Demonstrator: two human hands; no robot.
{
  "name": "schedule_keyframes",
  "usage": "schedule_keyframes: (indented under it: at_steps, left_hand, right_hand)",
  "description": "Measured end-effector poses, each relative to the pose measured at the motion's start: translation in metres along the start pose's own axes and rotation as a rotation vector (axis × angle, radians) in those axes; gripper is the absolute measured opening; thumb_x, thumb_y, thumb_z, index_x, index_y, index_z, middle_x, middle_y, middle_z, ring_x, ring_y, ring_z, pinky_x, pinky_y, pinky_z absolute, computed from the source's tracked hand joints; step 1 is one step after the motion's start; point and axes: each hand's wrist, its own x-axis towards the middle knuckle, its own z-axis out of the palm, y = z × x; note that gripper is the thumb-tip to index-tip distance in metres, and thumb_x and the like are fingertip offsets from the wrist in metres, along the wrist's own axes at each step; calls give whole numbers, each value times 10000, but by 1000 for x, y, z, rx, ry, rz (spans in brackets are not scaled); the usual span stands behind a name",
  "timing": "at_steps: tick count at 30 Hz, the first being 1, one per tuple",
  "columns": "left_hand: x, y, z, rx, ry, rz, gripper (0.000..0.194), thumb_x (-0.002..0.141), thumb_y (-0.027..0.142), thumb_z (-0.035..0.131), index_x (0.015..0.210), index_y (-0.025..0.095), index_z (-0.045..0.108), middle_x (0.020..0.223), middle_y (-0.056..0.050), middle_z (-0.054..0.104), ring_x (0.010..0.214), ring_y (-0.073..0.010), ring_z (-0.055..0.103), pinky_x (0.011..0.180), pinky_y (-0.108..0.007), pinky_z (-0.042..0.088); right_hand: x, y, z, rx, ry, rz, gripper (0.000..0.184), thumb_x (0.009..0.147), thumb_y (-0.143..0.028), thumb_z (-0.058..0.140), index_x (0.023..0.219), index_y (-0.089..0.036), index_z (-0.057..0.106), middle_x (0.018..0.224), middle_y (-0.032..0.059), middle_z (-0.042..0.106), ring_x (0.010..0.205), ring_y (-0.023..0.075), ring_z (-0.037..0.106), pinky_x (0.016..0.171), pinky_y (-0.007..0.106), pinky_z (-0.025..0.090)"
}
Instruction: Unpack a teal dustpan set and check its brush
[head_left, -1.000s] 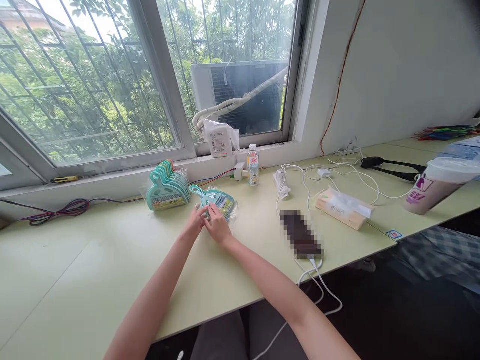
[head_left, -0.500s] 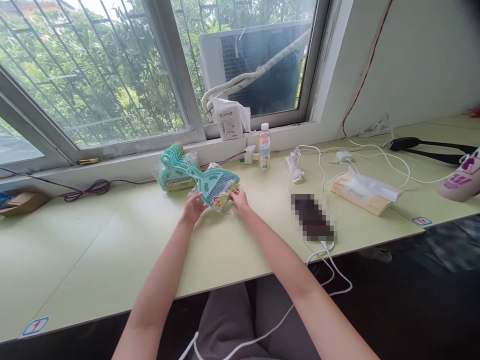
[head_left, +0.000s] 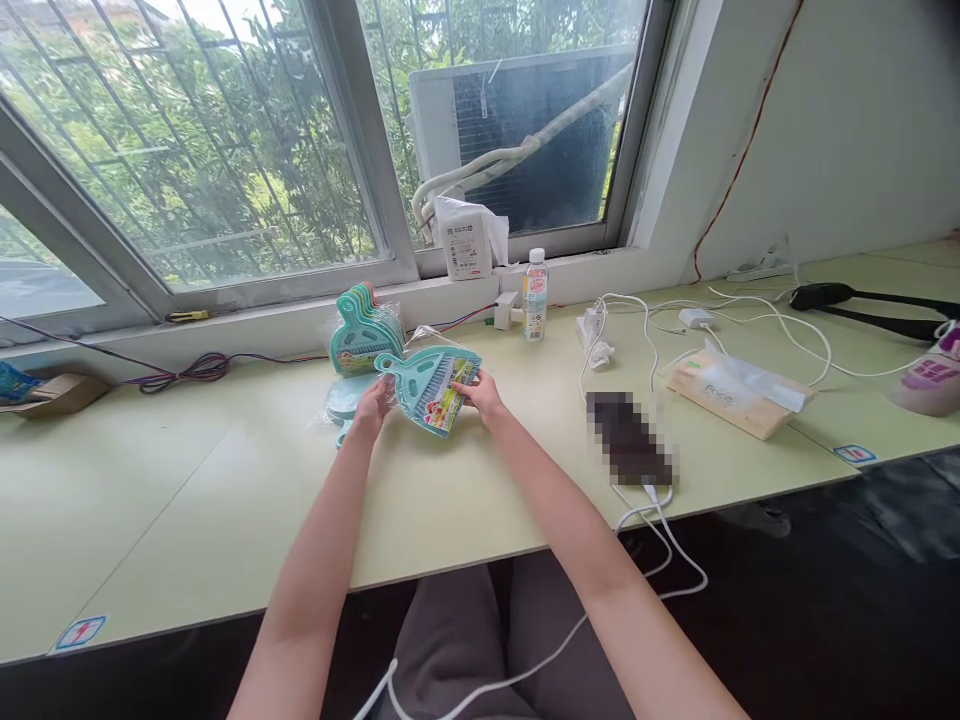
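Observation:
A teal dustpan and brush set (head_left: 431, 385) in clear wrap, with a colourful printed card, is held tilted above the table. My right hand (head_left: 484, 397) grips its right edge, thumb over the card. At the handle side is my left hand (head_left: 371, 407), closed against the wrapped set; its fingertips are partly hidden. Just left of that hand, another teal wrapped piece (head_left: 349, 396) lies on the table, partly covered by the hand. Behind it, a row of similar dustpan sets (head_left: 364, 335) leans by the window sill, with teal, green and orange handles.
A bottle (head_left: 535, 295) and a white paper package (head_left: 466, 245) are at the sill. To the right are a power strip (head_left: 592, 335), white cables, a blurred dark phone (head_left: 630, 440) and a tissue pack (head_left: 735, 390). An open cardboard box (head_left: 60, 392) sits far left.
The held set has turned and come slightly nearer. My left hand has shifted left along it. A teal wrapped piece now shows lying beside my left hand. The view has shifted slightly.

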Motion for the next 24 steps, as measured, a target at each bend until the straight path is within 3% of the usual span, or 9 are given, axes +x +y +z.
schedule_keyframes:
  at_steps: [5,9,14,17,19,21,24]
  left_hand:
    - [-3,2,1,82,-30,87,383,710,463,720,953,169,684,1043,-95,690,1008,-214,634,857,-310,490]
    - [-5,13,8,96,-20,166,484,706,570,674,950,152,670,1110,-140,668,999,-274,644,824,-390,514]
    - [-24,59,-4,239,-101,263,584,779,563,563,1247,213,582,1230,-121,627,1155,-282,581,912,-435,487]
    - [-37,93,-10,483,-66,352,593,828,551,494,1333,243,529,1255,-90,626,1190,-256,561,999,-439,425]
    - [-39,105,-8,654,-45,365,637,788,536,594,1316,180,557,1213,-119,650,1118,-253,599,1008,-433,412]
    - [-34,108,-4,778,-17,338,701,664,470,749,1255,120,604,1047,-137,708,936,-243,653,929,-427,468]
    - [-19,102,-14,723,116,363,568,640,337,762,1114,42,656,954,-156,707,758,-189,646,787,-386,537]
  right_hand:
    - [0,-10,-10,22,-21,21,369,631,-67,794,911,-178,583,858,35,708,766,195,700,798,411,601]
    - [2,-19,-16,38,-120,33,401,594,-93,826,920,-173,606,899,54,724,806,216,706,824,427,589]
    - [-2,-28,-17,31,-179,-27,453,554,-192,871,931,-185,619,938,50,728,847,211,698,827,407,581]
    - [-6,-29,-17,-46,-277,-51,493,520,-255,893,930,-188,628,924,37,725,824,200,689,792,388,586]
    - [-8,-29,-15,-123,-359,-31,521,500,-281,903,937,-185,637,893,35,724,811,198,684,763,373,590]
    - [-10,-28,-11,-176,-425,-13,544,490,-300,910,950,-186,642,855,35,723,800,199,680,732,361,594]
    - [-9,-29,-11,-177,-485,-40,545,491,-309,911,950,-191,643,863,32,722,804,205,680,717,363,601]
